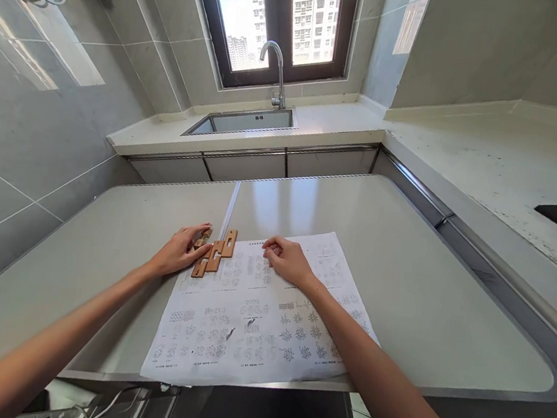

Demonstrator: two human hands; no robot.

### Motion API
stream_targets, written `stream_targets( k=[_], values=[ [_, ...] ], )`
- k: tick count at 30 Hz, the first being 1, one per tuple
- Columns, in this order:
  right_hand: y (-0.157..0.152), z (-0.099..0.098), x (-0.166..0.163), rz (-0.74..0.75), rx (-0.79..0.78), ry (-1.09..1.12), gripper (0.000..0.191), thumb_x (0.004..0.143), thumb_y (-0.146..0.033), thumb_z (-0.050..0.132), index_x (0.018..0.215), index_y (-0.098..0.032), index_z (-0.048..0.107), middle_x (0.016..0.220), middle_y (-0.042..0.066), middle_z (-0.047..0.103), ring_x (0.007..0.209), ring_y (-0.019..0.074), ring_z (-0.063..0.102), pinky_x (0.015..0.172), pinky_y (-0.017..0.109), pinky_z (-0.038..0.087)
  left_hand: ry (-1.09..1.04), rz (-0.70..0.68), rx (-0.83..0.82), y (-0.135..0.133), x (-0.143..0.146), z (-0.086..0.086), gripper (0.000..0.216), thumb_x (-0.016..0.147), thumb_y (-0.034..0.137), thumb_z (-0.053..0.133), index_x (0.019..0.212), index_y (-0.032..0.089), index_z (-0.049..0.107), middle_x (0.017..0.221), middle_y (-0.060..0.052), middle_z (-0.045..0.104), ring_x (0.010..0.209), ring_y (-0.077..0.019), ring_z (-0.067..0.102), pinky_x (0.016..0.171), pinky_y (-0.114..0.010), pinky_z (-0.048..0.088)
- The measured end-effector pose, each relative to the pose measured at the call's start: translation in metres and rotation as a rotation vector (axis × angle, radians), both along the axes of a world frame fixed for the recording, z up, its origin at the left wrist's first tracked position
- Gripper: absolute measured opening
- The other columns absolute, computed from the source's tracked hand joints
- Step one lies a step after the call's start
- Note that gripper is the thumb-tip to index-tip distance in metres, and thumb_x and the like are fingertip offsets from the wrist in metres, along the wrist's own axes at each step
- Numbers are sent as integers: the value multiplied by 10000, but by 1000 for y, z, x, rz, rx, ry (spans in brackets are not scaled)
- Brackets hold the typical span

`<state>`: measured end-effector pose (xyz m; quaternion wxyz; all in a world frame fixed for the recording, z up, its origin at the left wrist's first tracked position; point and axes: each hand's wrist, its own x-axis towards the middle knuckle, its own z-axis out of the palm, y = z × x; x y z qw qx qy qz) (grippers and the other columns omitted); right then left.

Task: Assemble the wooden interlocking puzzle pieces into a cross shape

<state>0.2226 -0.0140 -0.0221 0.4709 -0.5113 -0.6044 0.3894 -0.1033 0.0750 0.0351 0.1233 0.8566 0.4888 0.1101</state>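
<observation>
Several notched wooden puzzle pieces (215, 255) lie side by side at the top left corner of a printed instruction sheet (256, 320) on a pale table (401, 277). My left hand (180, 251) rests at their left side, fingers curled onto the outermost piece. My right hand (287, 258) lies on the sheet a little to the right of the pieces, fingers curled under, not touching them; whether it holds anything is hidden.
A seam (231, 207) runs down the table from its far edge to the pieces. Beyond the table stand a counter with a steel sink (243, 121) and tap (276, 68) under a window. A second counter (504, 168) with a black hob corner runs along the right.
</observation>
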Motion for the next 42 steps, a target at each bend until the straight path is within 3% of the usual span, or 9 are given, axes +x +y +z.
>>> stream_targets(
  k=[3,7,10,16,20,23,31,37,42],
  values=[
    [0,0,0,-1,-5,0,149,854,-166,567,912,-226,690,797,-17,752,640,146,670,707,293,531,12,-15,1,-1,-2,0,685,990,665,480,1514,227,538,1410,-145,646,1043,-278,657,884,-397,543],
    [0,1,1,-6,-12,-3,149,853,-170,571,916,-227,693,799,-19,752,640,145,666,717,296,529,11,-36,129,-2,-7,-7,571,1004,616,493,1383,205,610,1310,-135,683,1167,-304,615,938,-408,528],
    [0,1,1,-12,-22,-4,151,857,-172,571,924,-225,695,812,-18,757,629,139,667,709,291,532,23,-19,224,-2,-14,-11,509,1006,589,503,1317,206,629,1235,-125,704,1148,-300,621,966,-423,514],
    [-1,3,1,-14,-25,-6,151,861,-177,572,925,-226,699,812,-18,755,640,139,668,696,279,529,98,-12,316,-2,-33,-8,453,937,592,589,1185,226,688,1108,-82,744,951,-250,689,799,-346,520],
    [-2,5,0,-16,-27,-8,151,858,-173,570,917,-224,700,793,-21,748,636,139,660,697,280,523,101,-9,368,-7,-41,-8,408,923,573,608,1121,232,712,1044,-71,769,1033,-279,694,1022,-428,465],
    [-2,5,0,-13,-29,-8,156,854,-168,569,920,-221,700,796,-21,750,634,138,659,700,281,522,74,43,368,-11,-45,-11,430,924,582,609,1158,238,716,1049,-78,769,1094,-300,668,1073,-463,431],
    [-3,5,1,-20,-33,-3,145,865,-183,575,925,-216,703,803,-18,752,628,133,664,705,279,524,-97,171,228,-10,-45,-13,549,864,662,652,1200,234,724,1140,-88,761,1034,-276,679,888,-376,553],
    [-3,5,0,-22,-28,-3,150,858,-177,573,917,-222,703,782,-24,746,638,139,671,704,281,524,40,210,366,-18,-43,-11,454,887,612,615,1123,245,741,1057,-62,787,958,-277,705,812,-373,546],
    [-2,3,0,-10,-27,7,152,851,-183,577,921,-221,706,789,-22,749,632,136,666,702,280,525,-20,228,372,-31,-28,-4,433,868,575,627,1095,225,742,1015,-62,786,874,-252,726,797,-367,561]
  ],
)
